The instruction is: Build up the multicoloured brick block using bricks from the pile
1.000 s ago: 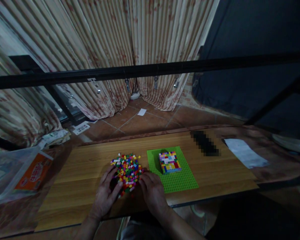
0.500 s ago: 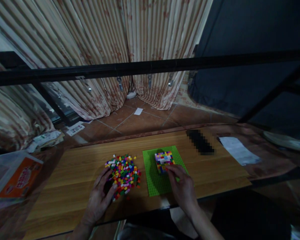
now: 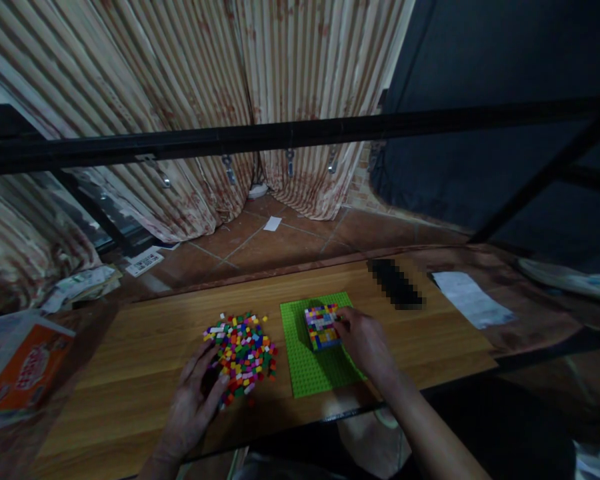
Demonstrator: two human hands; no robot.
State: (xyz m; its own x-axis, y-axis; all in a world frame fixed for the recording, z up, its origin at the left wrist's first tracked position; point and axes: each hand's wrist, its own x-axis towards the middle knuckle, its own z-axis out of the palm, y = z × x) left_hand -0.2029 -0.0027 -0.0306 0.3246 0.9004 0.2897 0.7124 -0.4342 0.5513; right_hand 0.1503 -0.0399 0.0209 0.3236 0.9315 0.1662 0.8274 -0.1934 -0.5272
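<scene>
A loose pile of small multicoloured toy bricks (image 3: 245, 353) lies on the left half of the wooden table. My left hand (image 3: 197, 387) rests at the pile's left edge, fingers apart and curved, with nothing visible in them. To the right of the pile is a green baseplate (image 3: 305, 377). On it stands a squarish, multicoloured block built of bricks (image 3: 323, 328). My right hand (image 3: 365, 340) is at the right side of that block, thumb and fingers pinched together against it. Whatever they pinch, if anything, is hidden by the fingers.
A pixelated black object (image 3: 395, 283) lies at the table's back right, near a white paper sheet (image 3: 473, 298). At far left stands a clear plastic box with an orange label (image 3: 27, 367). A black metal bar (image 3: 280, 139) crosses in front of the curtains (image 3: 180, 80).
My right hand has moved from the block's front right corner up to its right side, uncovering the front. My left hand stays by the pile. The view has shifted slightly.
</scene>
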